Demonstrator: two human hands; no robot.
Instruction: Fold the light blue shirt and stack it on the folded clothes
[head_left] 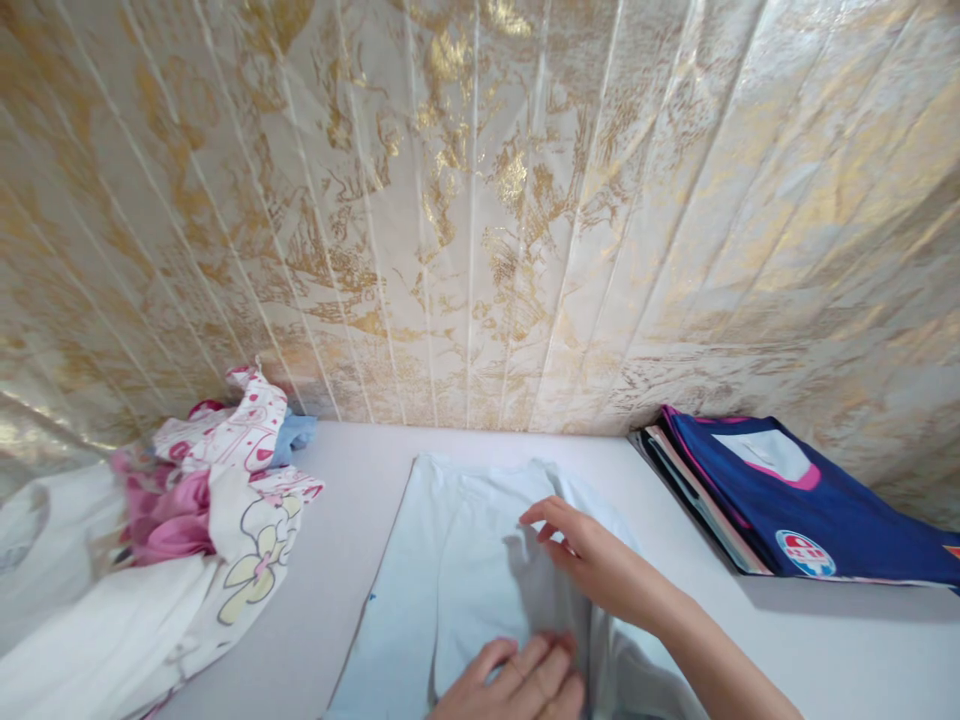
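Observation:
A pale blue garment lies spread on the white table in front of me, its left part folded inward along a lengthwise edge. My left hand rests on its lower middle, fingers laid over the cloth and the thumb apart. Above the garment's right half is my right hand, fingers loosely bent and apart, with nothing visible between them. It casts a shadow on the fabric. Loose, wrinkled cloth lies under my right forearm, and the garment's bottom runs out of view.
To the left is a heap of rumpled clothes, white, pink and patterned. A stack of folded clothes with a navy piece on top lies at right. Behind the white table hangs a gold-patterned curtain.

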